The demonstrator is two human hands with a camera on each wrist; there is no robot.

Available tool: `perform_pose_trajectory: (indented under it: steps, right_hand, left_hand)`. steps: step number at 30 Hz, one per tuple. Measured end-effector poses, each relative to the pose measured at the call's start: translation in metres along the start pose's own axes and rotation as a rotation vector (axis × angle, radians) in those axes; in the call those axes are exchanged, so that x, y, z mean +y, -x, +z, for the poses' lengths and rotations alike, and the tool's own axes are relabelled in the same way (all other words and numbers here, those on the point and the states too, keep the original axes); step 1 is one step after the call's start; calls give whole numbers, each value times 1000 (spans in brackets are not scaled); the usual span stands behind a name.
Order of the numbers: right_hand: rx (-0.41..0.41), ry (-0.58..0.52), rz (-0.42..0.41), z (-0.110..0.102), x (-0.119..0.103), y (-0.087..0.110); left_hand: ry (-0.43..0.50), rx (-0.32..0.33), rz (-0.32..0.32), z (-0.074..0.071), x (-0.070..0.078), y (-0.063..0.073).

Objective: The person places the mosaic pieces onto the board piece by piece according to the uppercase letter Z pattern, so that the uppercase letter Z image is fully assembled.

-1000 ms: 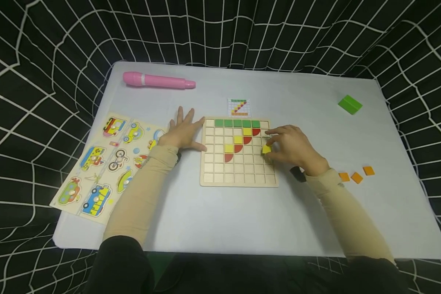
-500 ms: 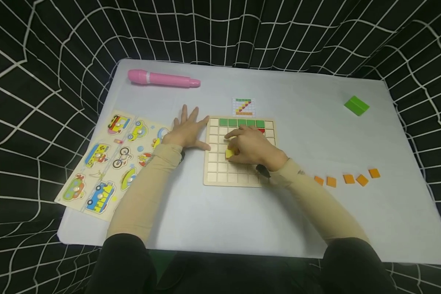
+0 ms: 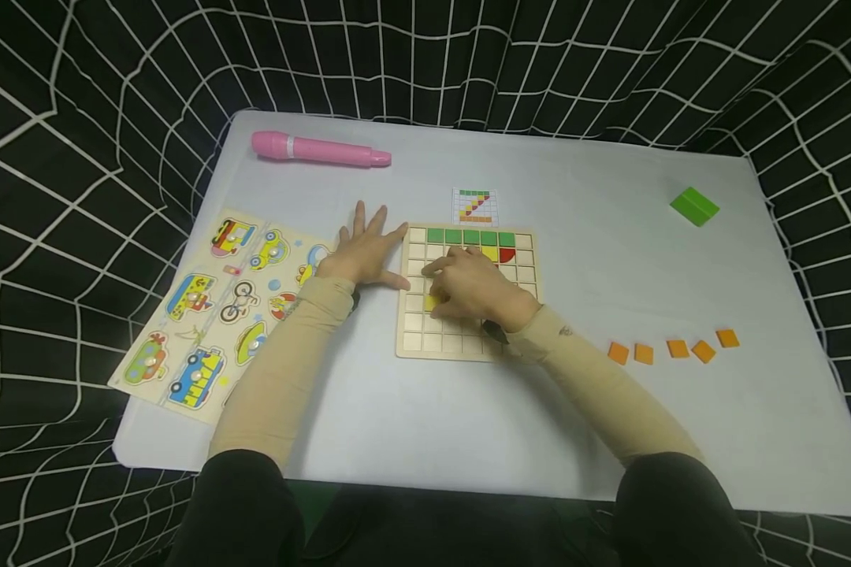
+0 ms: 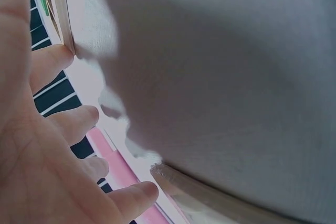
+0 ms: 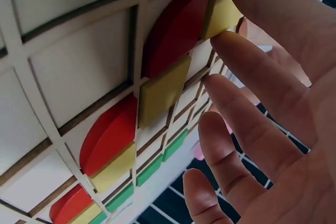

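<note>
My right hand (image 3: 471,283) is over the wooden grid board (image 3: 413,342), pinching a yellow square tile (image 5: 224,11) between thumb and index finger. That tile sits at a cell left of the lowest red quarter-circle tile (image 5: 176,35); the other fingers are held out. More yellow squares (image 5: 165,90) and red quarter-circles (image 5: 113,132) form a diagonal, partly covered by the hand in the head view. Green tiles (image 3: 471,237) fill part of the top row. My left hand (image 3: 360,256) lies with fingers spread, index fingertip and thumb against the board's left edge.
A small pattern card (image 3: 476,207) lies behind the board. Several orange tiles (image 3: 678,349) are at the right, with a green block (image 3: 695,206) farther back. A vehicle puzzle board (image 3: 213,315) lies left, and a pink microphone-shaped object (image 3: 322,150) lies back left.
My right hand has carried the yellow tile leftward from the board's right side to the cell at the diagonal's lower end. The left hand stays at the board's edge.
</note>
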State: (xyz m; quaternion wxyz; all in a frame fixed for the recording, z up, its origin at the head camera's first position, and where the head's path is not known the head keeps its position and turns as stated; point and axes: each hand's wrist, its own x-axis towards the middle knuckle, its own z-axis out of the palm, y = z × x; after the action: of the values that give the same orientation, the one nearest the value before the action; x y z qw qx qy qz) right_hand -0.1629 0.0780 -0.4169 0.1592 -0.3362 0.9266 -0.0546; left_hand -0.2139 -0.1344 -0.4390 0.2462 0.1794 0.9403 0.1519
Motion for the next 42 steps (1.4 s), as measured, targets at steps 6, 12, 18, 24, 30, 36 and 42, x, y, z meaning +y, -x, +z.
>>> perform_pose_trajectory:
  steps: [6,12,18,24,30,36,42]
  right_hand:
    - [8,19,25,-1,0,5]
    - [37,52,55,0,-1,10]
    - [67,47,51,1,4,18]
    - [124,-13,111,-3,20,37]
    - [184,-58,189,-1,51,66]
    - [216,-94,259,0,87,105]
    - [202,-133,340,2,116,150]
  left_hand:
    - [-4,-3,4,0,4,-1]
    - [-6,-3,12,-1,8,-1]
    - [-2,-18,12,1,9,-2]
    - [5,-20,6,1,9,-1]
    - [13,-22,3,1,9,2]
    - [11,-20,-9,0,8,3]
    - [10,-16,-15,-2,8,3]
